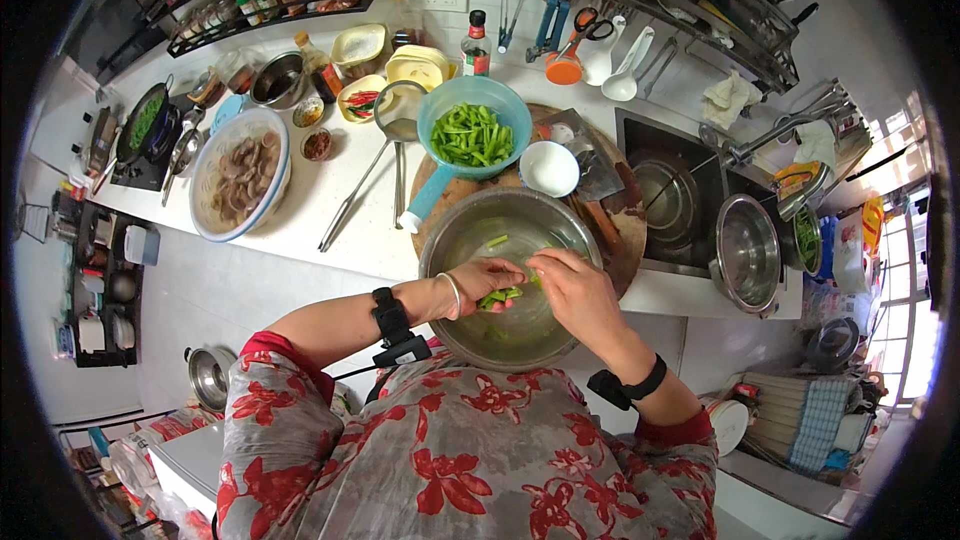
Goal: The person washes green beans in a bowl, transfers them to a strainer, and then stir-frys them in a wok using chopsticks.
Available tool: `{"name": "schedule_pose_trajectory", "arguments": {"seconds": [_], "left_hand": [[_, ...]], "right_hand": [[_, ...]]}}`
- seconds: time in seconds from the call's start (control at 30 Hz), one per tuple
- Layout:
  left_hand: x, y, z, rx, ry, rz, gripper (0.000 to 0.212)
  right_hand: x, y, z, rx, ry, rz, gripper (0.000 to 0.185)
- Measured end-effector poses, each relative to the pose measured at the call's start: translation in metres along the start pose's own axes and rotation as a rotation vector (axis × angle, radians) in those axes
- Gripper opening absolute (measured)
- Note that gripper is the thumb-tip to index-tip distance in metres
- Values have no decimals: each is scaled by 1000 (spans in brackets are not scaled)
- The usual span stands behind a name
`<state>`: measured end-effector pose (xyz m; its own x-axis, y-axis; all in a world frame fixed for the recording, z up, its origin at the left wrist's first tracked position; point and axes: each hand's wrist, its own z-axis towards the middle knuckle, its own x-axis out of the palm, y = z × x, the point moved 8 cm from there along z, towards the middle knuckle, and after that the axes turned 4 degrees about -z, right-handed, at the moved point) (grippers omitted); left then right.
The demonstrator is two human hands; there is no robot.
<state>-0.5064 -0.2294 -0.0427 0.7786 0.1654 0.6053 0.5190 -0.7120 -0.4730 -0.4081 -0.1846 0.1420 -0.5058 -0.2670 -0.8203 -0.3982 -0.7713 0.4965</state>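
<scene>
Over a wide stainless steel basin (517,349), my left hand (484,286) holds several cut green vegetable pieces (498,298) in its curled fingers. My right hand (579,292) is close beside it, fingertips pinched around a small green bit. One loose green piece (497,241) lies in the basin, which has water in it. Just beyond the basin, a blue-green handled strainer (437,191) holds a heap of cut green stalks (472,136). A white bowl (550,169) stands to the strainer's right, on a round wooden chopping board (634,221).
Left on the counter are a plastic basket of sliced meat-like pieces (244,172), a skimmer ladle (400,111) and a dish of red chillies (361,101). A wok of greens (144,124) sits far left. At right are a sink (664,199) and a steel pot (748,251).
</scene>
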Motion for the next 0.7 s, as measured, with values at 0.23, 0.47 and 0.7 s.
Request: {"name": "schedule_pose_trajectory", "arguments": {"seconds": [0.23,0.47,0.7], "left_hand": [[28,-38,-7,75,112,351,12],[26,-245,-18,1043,-379,1249,22],[8,-255,-21,1137,-395,1466,41]], "right_hand": [[0,-32,-7,110,-15,25,17],[19,-53,-15,177,83,88,17],[57,-87,-11,189,234,73,27]]}}
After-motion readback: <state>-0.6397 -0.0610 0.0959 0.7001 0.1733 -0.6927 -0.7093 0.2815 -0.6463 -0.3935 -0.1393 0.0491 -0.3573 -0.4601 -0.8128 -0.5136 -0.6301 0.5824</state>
